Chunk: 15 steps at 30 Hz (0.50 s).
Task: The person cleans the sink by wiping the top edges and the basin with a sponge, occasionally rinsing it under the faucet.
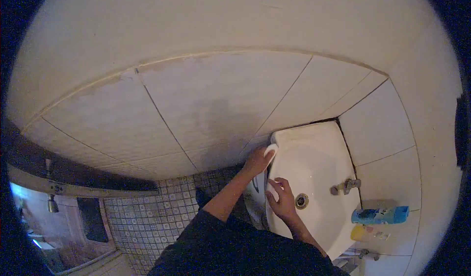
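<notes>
At the front left corner of the white sink [314, 163], my left hand [258, 162] is closed around a small, smooth white object [271, 150] with a curved edge. My right hand [282, 200] is at the sink's front rim, left of the drain [301, 201]. Its fingers curl around something white [273, 192]; I cannot tell whether that is a separate piece or part of the rim. Both forearms reach up from dark sleeves.
A tap [346, 187] stands on the sink's far side. Right of it lie a blue bottle [380, 215] and a yellow, partly clear container [369, 234]. Another valve [365, 253] is on the tiled wall. Patterned tiles [147, 212] cover the floor at left.
</notes>
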Tool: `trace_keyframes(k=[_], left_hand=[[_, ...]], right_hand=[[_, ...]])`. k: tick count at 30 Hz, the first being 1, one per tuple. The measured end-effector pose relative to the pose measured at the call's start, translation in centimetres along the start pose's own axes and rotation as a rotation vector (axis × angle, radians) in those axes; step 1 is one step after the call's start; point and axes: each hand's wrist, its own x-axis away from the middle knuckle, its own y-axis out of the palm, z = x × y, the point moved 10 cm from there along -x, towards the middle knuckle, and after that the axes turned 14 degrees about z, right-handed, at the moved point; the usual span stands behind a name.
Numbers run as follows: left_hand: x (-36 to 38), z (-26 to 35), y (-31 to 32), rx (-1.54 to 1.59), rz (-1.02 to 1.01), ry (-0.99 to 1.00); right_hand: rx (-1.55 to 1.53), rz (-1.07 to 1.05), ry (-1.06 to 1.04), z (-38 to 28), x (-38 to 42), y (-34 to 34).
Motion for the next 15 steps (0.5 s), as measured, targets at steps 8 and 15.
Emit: trace_keyframes(k=[8, 15], left_hand=[[-2.8, -5.4, 3.9, 0.144, 0.115, 0.088], [-1.9, -2.6, 1.8, 0.122, 0.100, -0.008]], right_hand=[[-0.017, 0.001, 0.052, 0.6, -0.3, -0.4], [0.011, 0.012, 0.056, 1.1, -0.6, -0.4]])
